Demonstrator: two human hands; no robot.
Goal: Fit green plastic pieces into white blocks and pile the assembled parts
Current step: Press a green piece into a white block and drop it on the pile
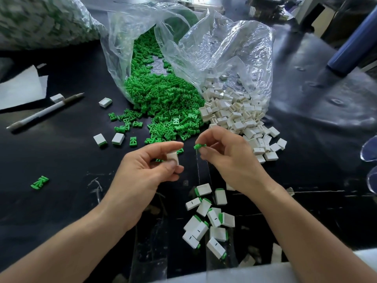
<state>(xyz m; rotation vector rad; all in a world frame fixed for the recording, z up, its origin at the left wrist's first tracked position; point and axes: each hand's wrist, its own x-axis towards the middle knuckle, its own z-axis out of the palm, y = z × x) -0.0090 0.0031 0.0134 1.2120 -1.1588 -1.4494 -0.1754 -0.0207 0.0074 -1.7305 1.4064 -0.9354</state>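
My left hand (146,168) pinches a white block (173,158) between thumb and fingers. A small gap to its right, my right hand (228,158) holds a green plastic piece (199,146) at its fingertips, pointing toward the block. Behind the hands, a heap of green pieces (163,103) spills from a clear bag, with a heap of white blocks (238,115) spilling from a second bag to its right. A pile of assembled parts (208,219), white with green ends, lies on the table below my right wrist.
The clear plastic bags (214,43) lie open on the black table (61,152). A pen (44,111), white paper (18,88) and a few stray blocks and green pieces sit at left. A full bag (40,21) stands far left; a blue tube (355,45) is at far right.
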